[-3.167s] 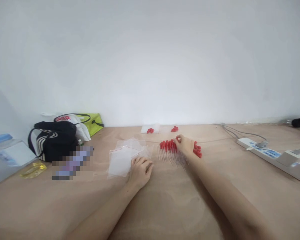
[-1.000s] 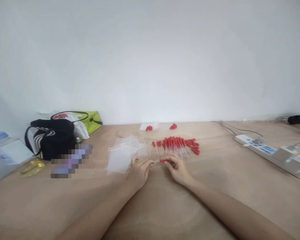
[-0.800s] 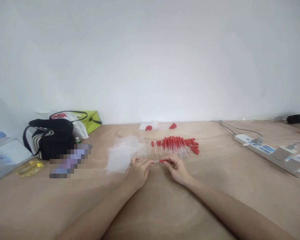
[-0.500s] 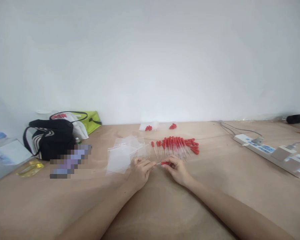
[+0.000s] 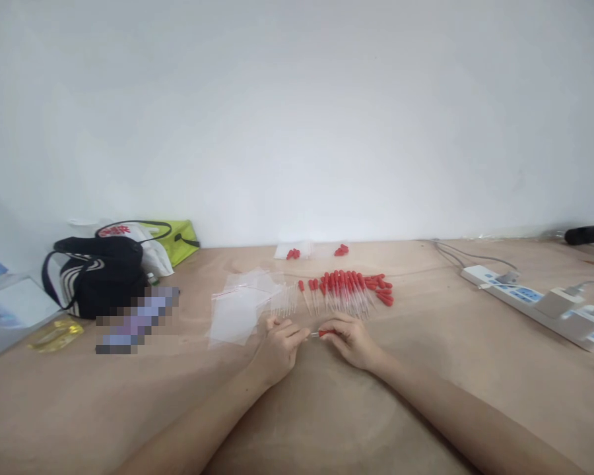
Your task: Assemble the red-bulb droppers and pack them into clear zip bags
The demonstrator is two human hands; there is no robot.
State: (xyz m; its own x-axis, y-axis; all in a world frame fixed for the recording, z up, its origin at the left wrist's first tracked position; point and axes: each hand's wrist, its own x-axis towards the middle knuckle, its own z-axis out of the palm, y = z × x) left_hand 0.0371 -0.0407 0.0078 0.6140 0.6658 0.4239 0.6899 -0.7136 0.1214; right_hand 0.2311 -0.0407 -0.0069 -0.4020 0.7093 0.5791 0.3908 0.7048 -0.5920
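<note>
Crosswise between the two hands lay a thin clear tube (image 5: 315,334), its long axis running roughly from one set of fingertips to the other, with a red cap (image 5: 323,333) at its right-hand end. The left hand (image 5: 278,346) had its thumb and fingers closed on the tube from the left, while the right hand (image 5: 355,344) pinched the red cap between thumb and forefinger. The hands themselves were near but apart, with only a short clear stretch of tube showing between them. The red end was nearer the right hand, which partly covered it, so how far the tube reached inside could not be told. The tube's far end was hidden at the left fingertips. Just beyond the left hand was a row of uncapped tubes (image 5: 284,300), lying lengthwise away from the person, and clear plastic bags (image 5: 235,318) spread beyond it and to its left. Past the right hand, red-topped droppers (image 5: 345,284) lay crowded side by side, red ends away from the hands and narrow ends toward them. Loose red caps (image 5: 385,298) rested to the right of that group. Farther beyond both hands sat two small red clusters, one (image 5: 293,253) on the left and the other (image 5: 341,250) on the right, all on the wooden table (image 5: 297,415).
</note>
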